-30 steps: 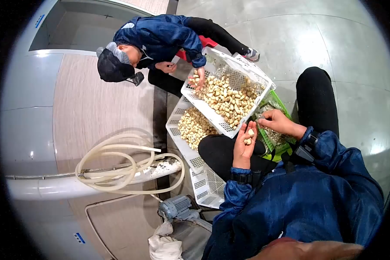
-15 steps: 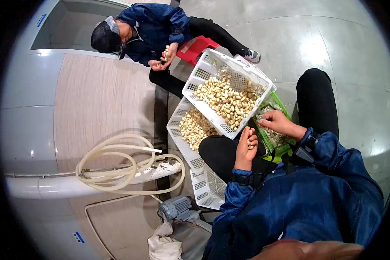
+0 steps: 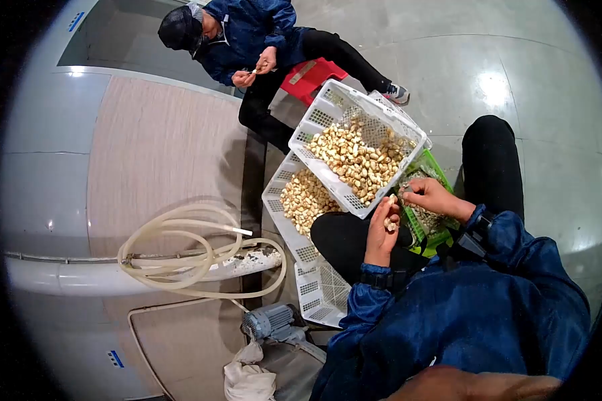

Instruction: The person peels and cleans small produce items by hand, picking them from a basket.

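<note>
My left hand (image 3: 379, 239) is curled around several small, pale yellow-brown mushroom-like pieces (image 3: 390, 224). One of them (image 3: 392, 200) sticks up at the fingertips. Close beside it, my right hand (image 3: 437, 199) is pinched, with its fingertips near that piece; whatever it grips is too small to make out. Under my right hand is a green basket (image 3: 441, 160) with greyish scraps in it. A white perforated crate (image 3: 352, 200) full of the same pale pieces (image 3: 358, 160) stands just beyond my left hand.
A second white crate (image 3: 274, 200) with more pieces sits lower left, and another white crate (image 3: 324, 291) is below it. Across from me a co-worker (image 3: 251, 40) sits on a red stool (image 3: 312, 77), handling a piece. A coiled hose (image 3: 201, 250) and a grey motor (image 3: 269, 322) are at left.
My right hand has stayed above the green basket, its fingertips now nearer my left hand, where a piece has come up at the fingertips. The co-worker's hands have shifted. The view has moved slightly.
</note>
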A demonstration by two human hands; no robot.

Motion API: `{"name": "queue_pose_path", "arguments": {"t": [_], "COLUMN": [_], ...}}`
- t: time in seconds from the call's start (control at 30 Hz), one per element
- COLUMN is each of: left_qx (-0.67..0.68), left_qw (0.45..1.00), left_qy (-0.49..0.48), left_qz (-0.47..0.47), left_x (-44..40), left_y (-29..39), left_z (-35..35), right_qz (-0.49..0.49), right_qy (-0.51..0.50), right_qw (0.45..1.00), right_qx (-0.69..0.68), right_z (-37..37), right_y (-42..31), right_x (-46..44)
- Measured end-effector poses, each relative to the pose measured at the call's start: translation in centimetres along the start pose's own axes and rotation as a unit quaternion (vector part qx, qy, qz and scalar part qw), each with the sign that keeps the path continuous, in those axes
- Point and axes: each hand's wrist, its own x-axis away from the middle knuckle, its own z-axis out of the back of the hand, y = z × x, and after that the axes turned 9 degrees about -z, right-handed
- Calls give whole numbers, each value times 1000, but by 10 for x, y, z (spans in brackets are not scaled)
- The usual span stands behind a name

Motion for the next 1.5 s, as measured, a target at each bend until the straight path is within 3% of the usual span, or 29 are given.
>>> {"name": "queue_pose_path", "arguments": {"t": [0.17, 0.57, 0.7, 0.8, 0.93, 1.07, 1.23, 1.5], "left_qx": [-3, 96, 115, 77, 68, -2, -52, -148], "left_qw": [999, 994, 988, 996, 996, 998, 995, 983], "left_qy": [-52, 9, -93, -36, -58, -69, -80, -81], "left_qz": [-3, 47, 44, 11, 15, 11, -17, -66], "left_x": [3, -2, -2, 5, 1, 1, 4, 12], "left_y": [3, 0, 1, 1, 1, 0, 0, 5], "left_z": [0, 8, 15, 2, 2, 9, 0, -13], "right_qz": [17, -65, -64, -57, -63, 44, -3, 11], "right_qy": [7, -20, -14, -10, -20, 12, -31, -76], "right_qw": [1000, 998, 998, 998, 998, 999, 1000, 997], "right_qx": [-21, -15, -13, -7, -9, 24, -1, 11], "right_z": [-5, -2, -3, -4, -2, -1, 0, 4], "right_y": [11, 12, 16, 15, 11, 18, 2, -3], "right_x": [-3, 0, -2, -1, 0, -4, 1, 2]}}
